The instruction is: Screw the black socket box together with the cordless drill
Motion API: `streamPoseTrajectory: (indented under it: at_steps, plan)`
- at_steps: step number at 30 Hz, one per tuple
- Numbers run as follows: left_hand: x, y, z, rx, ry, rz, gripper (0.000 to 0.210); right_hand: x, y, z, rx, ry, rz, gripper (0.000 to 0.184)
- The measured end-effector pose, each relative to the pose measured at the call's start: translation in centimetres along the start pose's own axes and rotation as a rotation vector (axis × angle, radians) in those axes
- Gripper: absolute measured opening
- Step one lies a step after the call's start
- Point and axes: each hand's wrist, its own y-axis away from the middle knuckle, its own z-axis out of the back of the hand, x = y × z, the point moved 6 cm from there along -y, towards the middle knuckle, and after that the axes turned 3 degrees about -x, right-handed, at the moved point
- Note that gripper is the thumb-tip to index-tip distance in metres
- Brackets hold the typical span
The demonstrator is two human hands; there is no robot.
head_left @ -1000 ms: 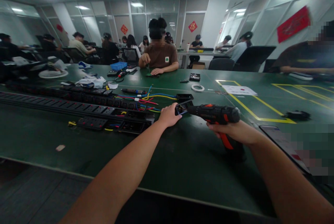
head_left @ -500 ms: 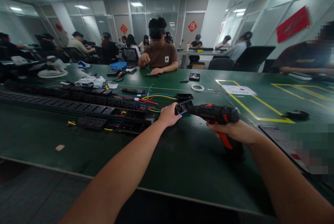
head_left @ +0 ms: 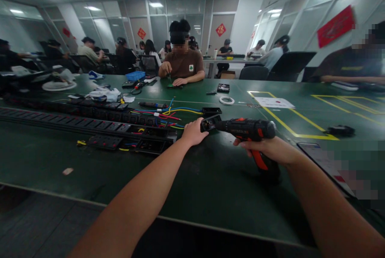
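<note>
head view: left hand (head_left: 194, 133), one, gripping a small black housing (head_left: 214, 118), over the green table (head_left: 195, 186); right hand (head_left: 267, 148), one, wrapped round a power drill (head_left: 248, 129), nose toward housing, contact unclear. work judged part-done: housing open-faced; coloured wires (head_left: 188, 109), some loose-ended; socket strip (head_left: 90, 121), end bay uncovered.

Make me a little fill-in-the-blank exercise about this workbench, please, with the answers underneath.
1. The person's own ____ hand grips the power drill.
2. The other hand holds a small housing that is ____ in colour.
3. The plastic basket on the table is ____.
4. The rectangular outlines at the right are ____.

Missing words: right; black; blue; yellow.
</note>
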Motion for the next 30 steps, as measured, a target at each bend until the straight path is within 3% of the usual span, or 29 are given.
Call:
streamPoseTrajectory:
  at_steps: [13,30]
  plan:
    - [0.2,0.0,0.0,-0.033,-0.035,0.023,0.061,1.7,0.6,-0.5,-0.011,0.01,-0.022,0.037]
    - [0.2,0.0,-0.2,0.01,-0.051,0.015,0.065,-0.1,0.0,-0.1,-0.03,0.036,-0.06,0.046]
